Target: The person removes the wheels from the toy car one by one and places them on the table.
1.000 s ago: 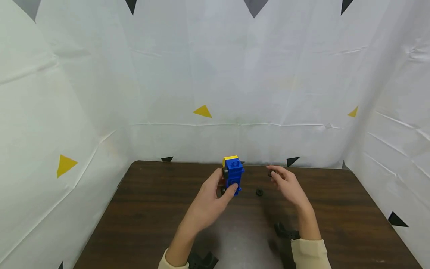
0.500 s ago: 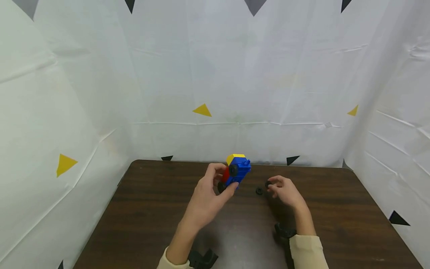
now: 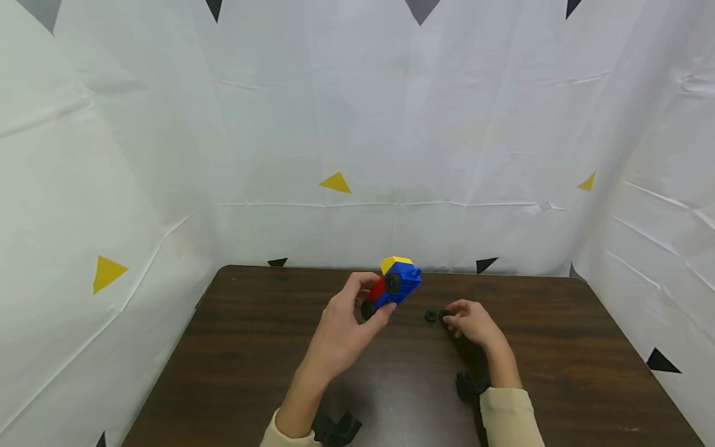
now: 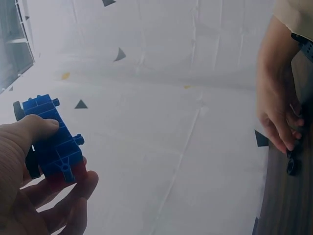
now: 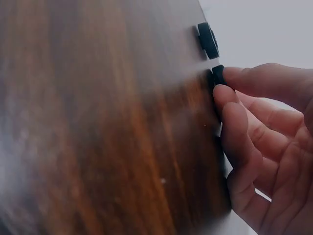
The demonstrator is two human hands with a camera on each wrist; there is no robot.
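My left hand (image 3: 373,298) grips a small toy car (image 3: 398,284) of blue, red and yellow bricks with black wheels, tilted above the dark wooden table (image 3: 251,347). From the left wrist, the car's blue underside (image 4: 53,139) shows between thumb and fingers. My right hand (image 3: 451,318) is low at the table to the car's right and pinches a small black wheel (image 5: 217,76) at its fingertips. A second loose black wheel (image 3: 431,315) lies on the table just left of it, also seen as the far wheel (image 5: 208,40).
White sheet walls (image 3: 391,155) with yellow and black triangles close in the table at the back and on both sides. Black wrist mounts (image 3: 335,428) sit low by my sleeves.
My right hand came down from the air to the table with the wheel, beside the loose one. My left hand tilted the car and moved it slightly up and right.
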